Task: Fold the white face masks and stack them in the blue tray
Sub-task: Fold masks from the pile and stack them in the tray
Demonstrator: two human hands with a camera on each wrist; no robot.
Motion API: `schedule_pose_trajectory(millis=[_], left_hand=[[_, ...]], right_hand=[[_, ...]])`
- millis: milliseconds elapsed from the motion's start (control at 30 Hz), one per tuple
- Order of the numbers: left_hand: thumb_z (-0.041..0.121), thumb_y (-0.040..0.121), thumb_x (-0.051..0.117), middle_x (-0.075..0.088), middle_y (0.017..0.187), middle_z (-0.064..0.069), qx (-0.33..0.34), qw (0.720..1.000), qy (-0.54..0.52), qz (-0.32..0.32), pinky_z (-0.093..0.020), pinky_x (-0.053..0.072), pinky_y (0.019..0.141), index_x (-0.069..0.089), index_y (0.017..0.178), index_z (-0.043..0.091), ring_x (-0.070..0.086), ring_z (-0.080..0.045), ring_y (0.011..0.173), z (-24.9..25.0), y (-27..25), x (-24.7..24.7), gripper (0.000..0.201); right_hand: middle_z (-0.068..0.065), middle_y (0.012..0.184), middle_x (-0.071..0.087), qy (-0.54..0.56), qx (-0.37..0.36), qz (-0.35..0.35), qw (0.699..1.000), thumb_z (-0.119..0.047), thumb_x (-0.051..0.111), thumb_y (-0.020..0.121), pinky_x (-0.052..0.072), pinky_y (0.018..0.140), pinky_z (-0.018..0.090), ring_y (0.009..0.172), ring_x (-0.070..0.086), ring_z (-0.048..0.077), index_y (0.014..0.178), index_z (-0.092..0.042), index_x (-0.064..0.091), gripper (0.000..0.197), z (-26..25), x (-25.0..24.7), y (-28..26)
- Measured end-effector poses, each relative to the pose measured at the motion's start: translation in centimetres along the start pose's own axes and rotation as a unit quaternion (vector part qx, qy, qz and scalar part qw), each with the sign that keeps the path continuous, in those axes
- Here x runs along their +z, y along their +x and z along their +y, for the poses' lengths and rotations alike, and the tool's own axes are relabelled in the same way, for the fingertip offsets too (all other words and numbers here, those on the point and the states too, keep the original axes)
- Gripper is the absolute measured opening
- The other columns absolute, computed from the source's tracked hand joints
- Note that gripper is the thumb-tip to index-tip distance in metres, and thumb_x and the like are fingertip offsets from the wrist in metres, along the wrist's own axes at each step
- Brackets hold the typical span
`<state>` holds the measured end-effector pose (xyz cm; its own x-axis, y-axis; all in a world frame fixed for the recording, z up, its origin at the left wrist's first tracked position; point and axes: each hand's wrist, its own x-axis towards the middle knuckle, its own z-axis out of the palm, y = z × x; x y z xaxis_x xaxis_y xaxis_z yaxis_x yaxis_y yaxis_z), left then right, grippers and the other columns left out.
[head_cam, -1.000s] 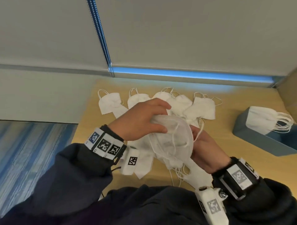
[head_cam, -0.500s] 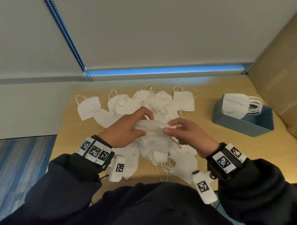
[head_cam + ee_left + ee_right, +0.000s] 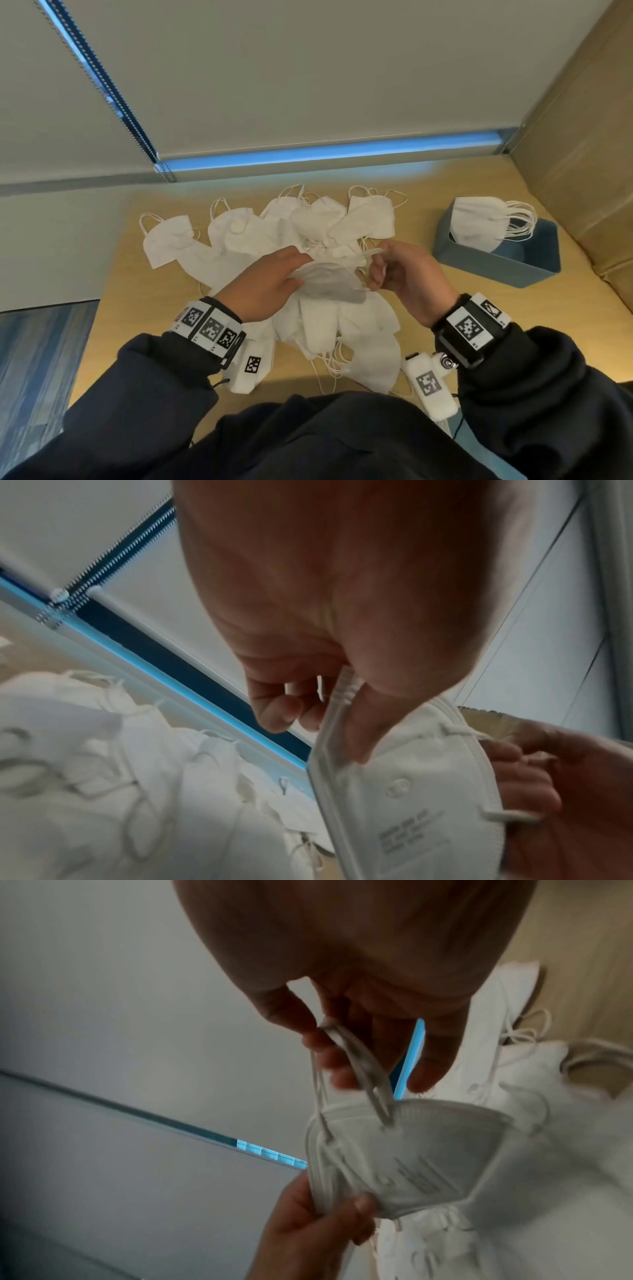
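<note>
While the folded white face mask (image 3: 327,282) hangs in the air above the middle of the desk (image 3: 428,308), bare wood lies open between it and the blue tray (image 3: 493,270), which stands near the desk's right edge beside a cardboard wall (image 3: 582,154). The left hand (image 3: 260,291) has its grip closed on the mask's left edge, thumb pressed flat on one face and fingers curled behind it. The right hand (image 3: 404,277) has its grip closed to a pinch on the mask's ear loops (image 3: 346,1056), thumb against fingertips, with the loops drawn taut up from the mask's right end. A stack of folded masks (image 3: 479,222) leans in the far end of the tray, its loops hanging over the tray's hollow. Loose unfolded masks (image 3: 274,233) cover the desk from its far edge to its near edge beneath the hands. Behind the far edge hangs a pale roller blind (image 3: 308,85) with a strip of blue light under it.
</note>
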<state>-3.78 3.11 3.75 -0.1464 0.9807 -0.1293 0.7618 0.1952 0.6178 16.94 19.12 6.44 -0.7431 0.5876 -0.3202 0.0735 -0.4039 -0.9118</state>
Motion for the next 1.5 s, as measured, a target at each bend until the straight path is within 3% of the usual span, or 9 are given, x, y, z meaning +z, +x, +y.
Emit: schedule_pose_trajectory(millis=[133, 233, 500, 633, 833, 1000, 1133, 1267, 1500], left_hand=[[0.012, 0.1, 0.059, 0.06, 0.114, 0.004, 0.01, 0.999, -0.042, -0.013, -0.026, 0.042, 0.094, 0.063, 0.126, 0.022, 0.056, -0.012, 0.108, 2.4, 2.9, 0.2, 0.028], [0.011, 0.1, 0.059, 0.059, 0.112, 0.004, 0.024, 0.999, -0.04, -0.016, -0.029, 0.042, 0.096, 0.064, 0.121, 0.021, 0.055, -0.014, 0.108, 4.3, 5.5, 0.9, 0.024], [0.027, 0.1, 0.059, 0.068, 0.1, 0.006, 0.04, 0.998, -0.019, 0.032, -0.033, 0.043, 0.073, 0.061, 0.113, 0.027, 0.058, -0.005, 0.078, 11.8, 13.9, 3.4, 0.013], [0.026, 0.098, 0.058, 0.073, 0.102, 0.003, 0.068, 0.993, 0.023, 0.094, -0.042, 0.052, 0.081, 0.067, 0.114, 0.026, 0.065, -0.022, 0.091, 14.9, 17.7, 4.2, 0.019], [0.031, 0.096, 0.062, 0.076, 0.098, 0.006, 0.054, 0.983, 0.059, 0.163, -0.043, 0.053, 0.089, 0.074, 0.111, 0.029, 0.068, -0.019, 0.091, 15.6, 24.0, 1.5, 0.02], [0.028, 0.094, 0.06, 0.076, 0.097, 0.002, 0.068, 0.989, 0.075, 0.105, -0.039, 0.053, 0.085, 0.073, 0.111, 0.027, 0.068, -0.022, 0.09, 18.1, 29.6, 5.2, 0.021], [0.024, 0.096, 0.058, 0.076, 0.105, -0.003, 0.043, 0.994, 0.095, 0.044, -0.034, 0.051, 0.083, 0.072, 0.114, 0.025, 0.068, -0.027, 0.096, 17.2, 31.9, 9.8, 0.023], [0.021, 0.096, 0.055, 0.073, 0.117, -0.006, 0.066, 0.982, 0.176, 0.029, -0.04, 0.046, 0.097, 0.07, 0.123, 0.022, 0.064, -0.029, 0.108, 16.1, 32.6, 12.5, 0.031], [0.012, 0.08, 0.065, 0.061, 0.12, 0.001, 0.078, 0.977, 0.14, 0.144, -0.039, 0.033, 0.098, 0.065, 0.117, 0.022, 0.051, -0.024, 0.113, 15.1, 33.1, 13.2, 0.039]], right_hand=[[0.008, 0.071, 0.056, -0.2, -0.02, 0.007, 0.98, -0.004, 0.08, 0.082, 0.04, 0.056, 0.022, 0.058, 0.048, 0.013, 0.099, -0.005, 0.06, 0.026, -0.2, -3.2, -0.3], [-0.004, 0.074, 0.067, -0.252, -0.035, 0.029, 0.967, -0.004, 0.082, 0.08, 0.042, 0.059, 0.019, 0.062, 0.056, 0.004, 0.095, -0.011, 0.072, 0.019, -0.8, -5.8, -0.7], [0.004, 0.072, 0.062, -0.209, -0.064, 0.135, 0.966, 0.0, 0.069, 0.088, 0.038, 0.053, 0.021, 0.061, 0.048, 0.01, 0.095, -0.003, 0.076, 0.011, -3.9, -14.5, -1.5], [0.004, 0.065, 0.056, -0.135, -0.049, 0.157, 0.977, -0.002, 0.069, 0.09, 0.037, 0.055, 0.025, 0.054, 0.044, 0.012, 0.095, 0.001, 0.074, 0.008, -5.8, -19.4, -1.7], [0.006, 0.067, 0.068, -0.107, -0.091, 0.253, 0.957, 0.001, 0.077, 0.081, 0.043, 0.057, 0.025, 0.059, 0.06, 0.015, 0.085, -0.008, 0.074, 0.01, -9.9, -27.1, -0.7], [0.003, 0.059, 0.066, -0.153, -0.101, 0.255, 0.949, 0.005, 0.074, 0.083, 0.049, 0.048, 0.021, 0.049, 0.062, 0.013, 0.081, -0.01, 0.068, 0.016, -11.1, -28.6, 3.0], [0.011, 0.068, 0.069, -0.26, -0.03, 0.238, 0.935, 0.002, 0.075, 0.083, 0.047, 0.052, 0.025, 0.053, 0.065, 0.012, 0.079, -0.013, 0.067, 0.017, -9.6, -31.4, 4.9], [-0.002, 0.075, 0.072, -0.373, -0.002, 0.233, 0.898, -0.005, 0.084, 0.075, 0.055, 0.072, 0.028, 0.07, 0.065, 0.015, 0.073, -0.02, 0.074, 0.018, -7.2, -33.4, 6.0], [0.002, 0.081, 0.074, -0.4, -0.015, 0.255, 0.88, -0.015, 0.087, 0.075, 0.053, 0.075, 0.028, 0.076, 0.066, 0.015, 0.083, -0.018, 0.076, 0.014, -6.7, -33.6, 6.9]])
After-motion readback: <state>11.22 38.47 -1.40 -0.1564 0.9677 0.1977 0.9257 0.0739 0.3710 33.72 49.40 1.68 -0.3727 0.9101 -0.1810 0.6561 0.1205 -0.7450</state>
